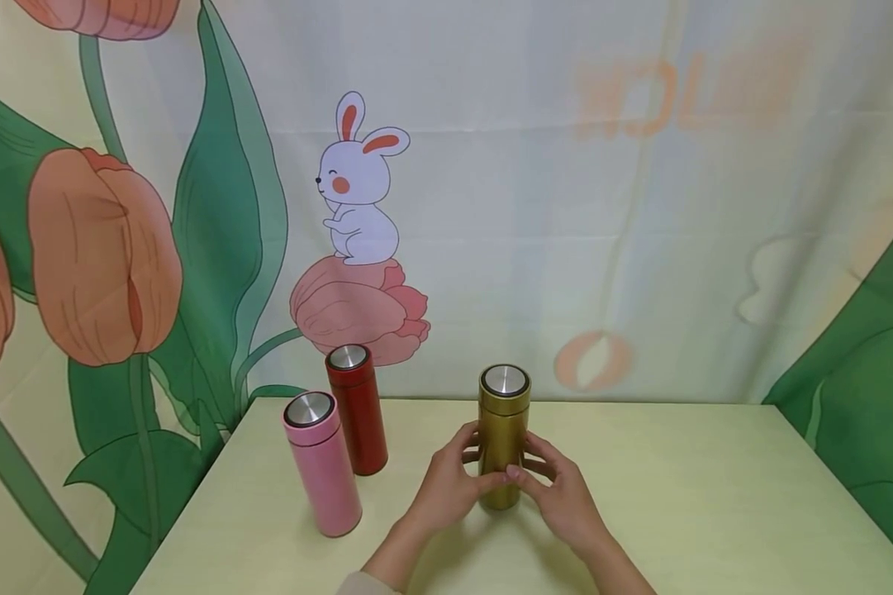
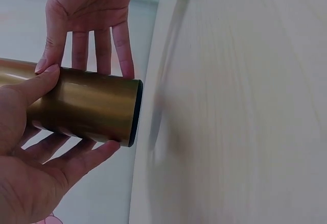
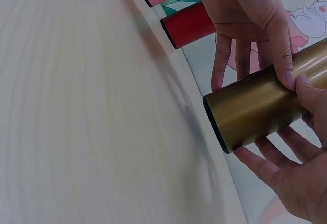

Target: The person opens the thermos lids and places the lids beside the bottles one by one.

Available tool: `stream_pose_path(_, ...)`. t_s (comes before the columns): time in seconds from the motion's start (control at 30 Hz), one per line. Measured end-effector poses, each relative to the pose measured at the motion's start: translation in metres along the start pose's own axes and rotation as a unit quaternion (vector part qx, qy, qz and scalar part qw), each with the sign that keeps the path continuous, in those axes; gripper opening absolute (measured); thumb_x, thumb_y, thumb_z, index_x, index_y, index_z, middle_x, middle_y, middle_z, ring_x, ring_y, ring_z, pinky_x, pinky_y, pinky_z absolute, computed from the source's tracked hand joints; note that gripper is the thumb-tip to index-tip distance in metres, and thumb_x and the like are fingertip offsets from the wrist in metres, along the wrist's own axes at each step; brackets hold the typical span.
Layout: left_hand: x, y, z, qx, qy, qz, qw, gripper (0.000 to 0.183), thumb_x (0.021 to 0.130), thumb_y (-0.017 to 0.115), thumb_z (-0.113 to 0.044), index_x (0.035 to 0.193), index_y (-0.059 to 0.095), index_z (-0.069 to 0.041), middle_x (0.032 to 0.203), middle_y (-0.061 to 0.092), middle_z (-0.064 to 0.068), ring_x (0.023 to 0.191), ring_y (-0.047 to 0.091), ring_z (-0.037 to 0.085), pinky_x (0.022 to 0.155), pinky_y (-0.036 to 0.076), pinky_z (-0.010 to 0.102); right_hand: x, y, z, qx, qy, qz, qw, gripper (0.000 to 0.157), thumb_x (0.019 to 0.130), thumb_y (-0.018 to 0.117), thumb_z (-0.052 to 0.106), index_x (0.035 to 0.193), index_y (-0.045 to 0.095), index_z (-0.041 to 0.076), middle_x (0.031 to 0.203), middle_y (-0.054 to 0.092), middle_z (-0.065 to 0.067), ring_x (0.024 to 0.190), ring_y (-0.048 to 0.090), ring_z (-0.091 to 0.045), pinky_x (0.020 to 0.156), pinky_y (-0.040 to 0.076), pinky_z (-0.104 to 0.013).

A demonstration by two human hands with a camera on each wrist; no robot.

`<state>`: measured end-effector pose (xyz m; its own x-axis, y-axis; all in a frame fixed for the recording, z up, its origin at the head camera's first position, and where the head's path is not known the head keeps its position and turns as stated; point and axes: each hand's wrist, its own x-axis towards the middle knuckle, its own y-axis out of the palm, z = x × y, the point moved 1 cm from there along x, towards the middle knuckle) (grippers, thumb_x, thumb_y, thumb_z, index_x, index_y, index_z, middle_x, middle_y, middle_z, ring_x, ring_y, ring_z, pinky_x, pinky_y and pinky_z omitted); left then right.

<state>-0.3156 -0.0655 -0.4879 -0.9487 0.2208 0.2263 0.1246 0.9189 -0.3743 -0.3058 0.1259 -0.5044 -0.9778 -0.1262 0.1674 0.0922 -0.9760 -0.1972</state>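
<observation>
A gold vacuum flask (image 1: 502, 434) with a silver-topped lid is held upright between both hands, its dark base slightly above the table in the wrist views. My left hand (image 1: 446, 483) grips it from the left, thumb across the near side and fingers around the far side. My right hand (image 1: 561, 492) grips it from the right in the same way. The thumbs meet on the flask's near side. Left of the hands stand a pink flask (image 1: 325, 471) and, just behind it, a red flask (image 1: 361, 417), both upright.
The pale wood-grain table (image 1: 714, 496) reaches back to a hanging cloth backdrop (image 1: 491, 207) printed with tulips and a rabbit. The pink and red flasks are near the table's left edge.
</observation>
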Motion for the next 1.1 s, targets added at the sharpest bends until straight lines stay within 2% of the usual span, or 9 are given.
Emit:
stream_pose_path(0.43,0.016,0.019,0.001,-0.026,-0.005,0.007,0.9996,0.077,0.088,0.085,-0.029,0.154,0.046,-0.02,0.147,0.058,0.017,0.128,0.062,0.042,0.107,0.047,0.064,0.008,-0.017,-0.008,0.011,0.007,-0.009,1.0,0.063,0.095,0.076,0.028,0.152,0.052,0.019,0.153,0.056,-0.01,0.136,0.056,-0.039,0.103,0.055,-0.05)
stream_pose_path(0.67,0.02,0.031,0.001,-0.03,-0.007,0.005,0.9995,0.076,0.089,0.084,-0.028,0.154,0.046,-0.022,0.146,0.059,0.015,0.128,0.063,0.041,0.107,0.05,0.06,0.008,-0.024,-0.012,0.01,0.015,-0.018,1.0,0.065,0.095,0.076,0.027,0.154,0.049,0.018,0.154,0.054,-0.01,0.138,0.056,-0.038,0.106,0.053,-0.052)
stream_pose_path(1.1,0.022,0.037,0.003,-0.023,-0.009,-0.002,0.9997,0.074,0.09,0.083,-0.028,0.154,0.046,-0.023,0.148,0.058,0.014,0.13,0.062,0.039,0.106,0.051,0.058,0.009,-0.028,-0.016,0.021,0.02,-0.017,0.999,0.067,0.096,0.075,0.027,0.156,0.046,0.016,0.157,0.052,-0.01,0.14,0.053,-0.04,0.108,0.052,-0.052)
